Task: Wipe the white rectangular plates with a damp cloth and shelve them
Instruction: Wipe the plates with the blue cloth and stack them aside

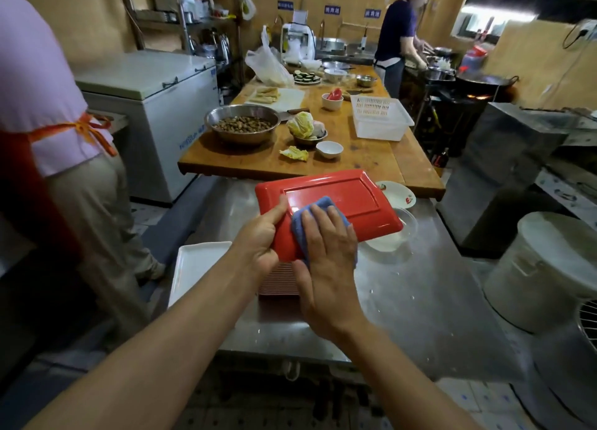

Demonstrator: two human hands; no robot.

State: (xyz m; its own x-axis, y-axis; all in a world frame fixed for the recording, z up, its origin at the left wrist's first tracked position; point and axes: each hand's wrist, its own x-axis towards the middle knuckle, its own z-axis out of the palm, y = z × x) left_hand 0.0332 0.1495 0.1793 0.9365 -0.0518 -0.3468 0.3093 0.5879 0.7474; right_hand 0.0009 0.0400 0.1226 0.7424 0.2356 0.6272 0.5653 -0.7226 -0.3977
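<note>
My left hand (260,239) grips the near left corner of a rectangular plate (342,197) held above the steel counter (420,287), its red underside facing up. On the plate's near end, my right hand (326,252) presses a folded blue cloth (319,210) with straight fingers. Under the held plate stands a stack of plates (277,281) with red edges, partly hidden by my hands. A white rectangular plate (193,268) lies face up at the counter's left edge.
A person in a red apron (48,139) stands close on the left. Beyond the counter is a wooden table (365,161) with bowls and vegetables. A small patterned dish (399,195) and a clear bowl (397,232) sit behind the plate. A white lidded bucket (555,268) stands right.
</note>
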